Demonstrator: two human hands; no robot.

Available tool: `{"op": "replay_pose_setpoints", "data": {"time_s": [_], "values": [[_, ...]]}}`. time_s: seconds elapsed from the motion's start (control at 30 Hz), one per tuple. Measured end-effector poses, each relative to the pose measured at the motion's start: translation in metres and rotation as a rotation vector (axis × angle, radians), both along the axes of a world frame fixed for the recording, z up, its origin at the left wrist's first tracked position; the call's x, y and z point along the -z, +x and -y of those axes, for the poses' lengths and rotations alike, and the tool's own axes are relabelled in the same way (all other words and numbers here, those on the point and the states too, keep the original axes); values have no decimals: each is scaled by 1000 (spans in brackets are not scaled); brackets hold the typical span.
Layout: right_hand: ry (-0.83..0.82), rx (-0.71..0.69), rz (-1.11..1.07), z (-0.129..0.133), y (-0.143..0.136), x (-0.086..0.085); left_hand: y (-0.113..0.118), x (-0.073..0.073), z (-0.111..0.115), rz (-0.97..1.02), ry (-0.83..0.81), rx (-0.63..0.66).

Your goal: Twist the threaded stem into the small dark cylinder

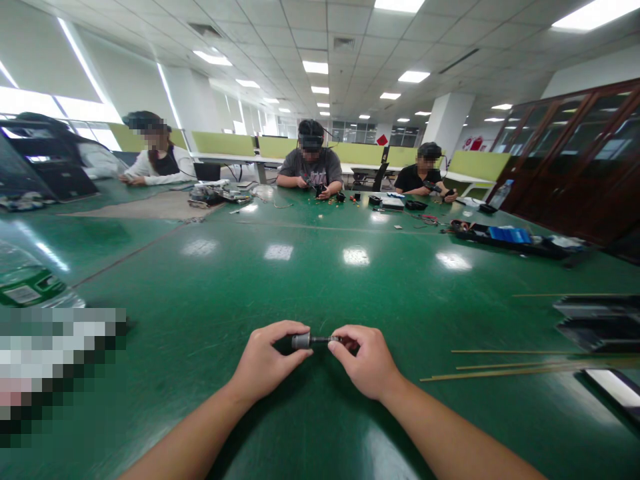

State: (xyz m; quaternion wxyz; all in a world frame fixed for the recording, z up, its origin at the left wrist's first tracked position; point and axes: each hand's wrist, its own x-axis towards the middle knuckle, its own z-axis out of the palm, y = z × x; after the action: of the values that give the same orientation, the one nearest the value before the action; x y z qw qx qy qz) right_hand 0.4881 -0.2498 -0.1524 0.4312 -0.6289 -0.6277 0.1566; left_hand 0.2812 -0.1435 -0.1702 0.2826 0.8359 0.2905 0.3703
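Just above the green table (320, 280), in front of me, is a small grey metal cylinder with a thin dark shaft (301, 341). It lies level, its wide end to the left; its exact kind is not clear. My left hand (265, 360) has thumb and fingers curved round the wide end. At the other end, my right hand (369, 360) pinches the shaft between thumb and fingers. The right fingers partly cover that tip, and I cannot tell whether cylinder and shaft are one piece.
Thin brass-coloured rods (500, 367) lie at right, near dark metal profiles (595, 323) and a phone-like slab (610, 393). A clear bottle (30, 280) is at left. A black tray of parts (515, 239) sits farther back. Several people work across the table, one at its middle (310, 163).
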Motion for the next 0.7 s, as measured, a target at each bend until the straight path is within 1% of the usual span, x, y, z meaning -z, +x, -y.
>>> {"op": "replay_pose_setpoints", "data": {"time_s": [0.7], "values": [[-5, 5, -6, 0, 0, 1, -1, -2, 0, -6, -16, -2]]}}
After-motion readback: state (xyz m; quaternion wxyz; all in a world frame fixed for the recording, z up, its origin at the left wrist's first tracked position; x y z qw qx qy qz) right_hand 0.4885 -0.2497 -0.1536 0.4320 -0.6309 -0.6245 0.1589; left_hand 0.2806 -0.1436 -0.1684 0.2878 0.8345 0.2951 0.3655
